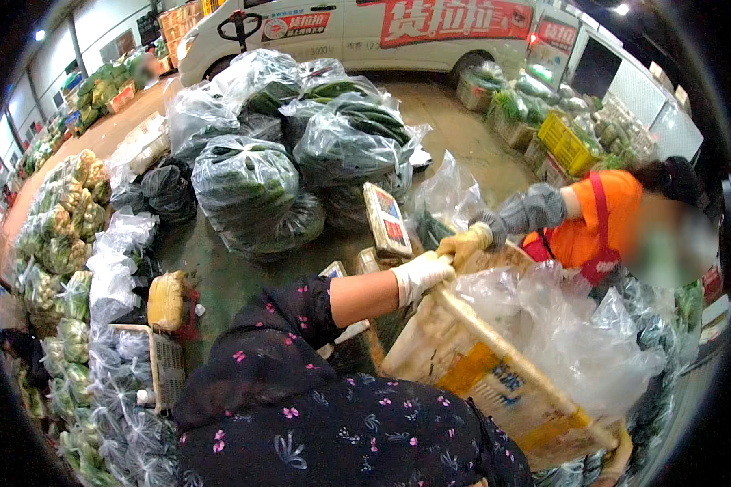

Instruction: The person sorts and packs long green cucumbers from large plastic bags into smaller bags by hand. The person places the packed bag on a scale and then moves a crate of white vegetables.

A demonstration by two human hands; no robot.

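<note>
In a white glove, my left hand [423,277] is closed on the upper corner of a stained white foam box [463,359], touching a co-worker's yellow-gloved hand [468,243]. The box is tilted and carries tape and printing on its side. Clear plastic bags [560,316] fill its opening; what lies beneath them is hidden. At the lower right, my right hand [615,453] grips the box's opposite end, partly cut off by the dark rim of the view. The co-worker in an orange shirt [609,213] leans in from the right.
Large clear bags of dark green vegetables [250,176] are piled ahead. A foam lid [388,219] stands beside the box. On the left are bagged vegetables [67,231], a plastic crate [167,365] and a yellow taped bundle [165,301]. A white van [353,36] is parked behind; a yellow crate [566,143] sits right.
</note>
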